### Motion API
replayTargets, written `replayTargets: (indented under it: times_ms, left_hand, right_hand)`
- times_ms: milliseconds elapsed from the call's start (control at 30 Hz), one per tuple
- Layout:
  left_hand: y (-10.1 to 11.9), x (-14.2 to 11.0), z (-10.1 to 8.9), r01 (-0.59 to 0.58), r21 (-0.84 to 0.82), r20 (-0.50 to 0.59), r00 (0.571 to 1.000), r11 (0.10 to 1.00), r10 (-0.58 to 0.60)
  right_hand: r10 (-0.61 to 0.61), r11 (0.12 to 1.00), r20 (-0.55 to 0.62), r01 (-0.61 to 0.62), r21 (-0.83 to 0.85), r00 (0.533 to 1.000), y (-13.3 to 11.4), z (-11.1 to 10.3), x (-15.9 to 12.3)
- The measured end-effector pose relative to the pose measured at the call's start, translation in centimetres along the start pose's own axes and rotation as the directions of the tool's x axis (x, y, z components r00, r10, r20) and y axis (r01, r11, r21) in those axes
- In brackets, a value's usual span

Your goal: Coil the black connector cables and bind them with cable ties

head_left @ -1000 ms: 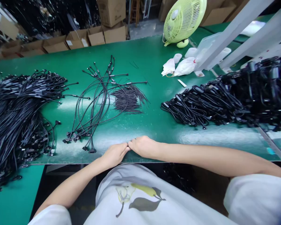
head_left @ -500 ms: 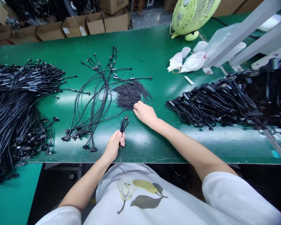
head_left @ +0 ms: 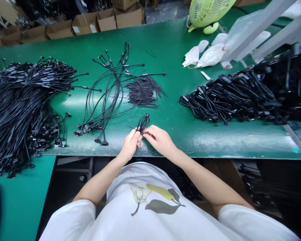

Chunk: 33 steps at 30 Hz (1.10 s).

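My left hand (head_left: 132, 143) is closed around a folded black cable (head_left: 143, 121), whose loops stick up past the fingers toward the pile of ties. A thin black twist tie (head_left: 131, 127) crosses the bundle, one end poking out on the left. Pinched at the bundle's right side, my right hand (head_left: 158, 138) grips the tie; its fingertips partly hide it. Just beyond lies the pile of black twist ties (head_left: 141, 93). Several loose cables (head_left: 110, 97) with connectors on their ends spread out left of that pile.
A big heap of unfolded cables (head_left: 22, 100) covers the left of the green table (head_left: 163, 40). Folded cable bundles (head_left: 220, 97) are heaped at right. Behind them are white plastic bags (head_left: 210, 57), a grey metal post (head_left: 256, 33) and a green fan (head_left: 208, 11). Cardboard boxes (head_left: 85, 25) line the far side.
My right hand has come back from the tie pile to the folded cable, bringing a twist tie. The left hand still holds the cable. The whole view has shifted slightly.
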State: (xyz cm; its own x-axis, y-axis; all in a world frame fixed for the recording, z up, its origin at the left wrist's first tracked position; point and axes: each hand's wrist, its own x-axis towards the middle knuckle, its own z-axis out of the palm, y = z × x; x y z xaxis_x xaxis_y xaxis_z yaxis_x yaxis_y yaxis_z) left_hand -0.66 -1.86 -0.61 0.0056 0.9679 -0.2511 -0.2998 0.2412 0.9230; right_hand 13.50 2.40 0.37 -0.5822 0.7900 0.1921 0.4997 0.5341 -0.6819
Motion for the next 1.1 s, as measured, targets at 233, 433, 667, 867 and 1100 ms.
replayTargets:
  times_ms: [233, 433, 667, 867, 1100]
  left_hand:
    - [1.1, 0.1, -1.4, -0.217, 0.549, -0.001, 0.966, 0.807, 0.26]
    - [2.1, -2.1, -1.6, 0.167, 0.143, 0.154, 0.97, 0.975, -0.189]
    - [1.2, -3.1, -0.9, 0.251, -0.068, 0.175, 0.956, 0.966, -0.236]
    - [1.0, -3.2, -0.3, 0.274, 0.037, 0.091, 0.957, 0.961, -0.276]
    - [1.5, -3.5, 0.8, 0.314, 0.109, 0.138, 0.935, 0.943, -0.327]
  right_hand:
    - [-0.609, 0.445, 0.384, 0.7, -0.559, 0.694, -1.1, -2.7, 1.9]
    - [-0.665, 0.263, 0.518, 0.818, -0.511, 0.538, -2.2, -3.8, 1.4]
    - [-0.671, 0.338, 0.5, 0.826, -0.45, 0.547, -2.4, -4.0, 0.1]
    - [-0.492, 0.28, 0.576, 0.746, -0.604, 0.652, -3.3, -4.2, -1.0]
    - [-0.346, 0.158, 0.776, 0.848, -0.507, 0.528, -4.5, -4.6, -1.2]
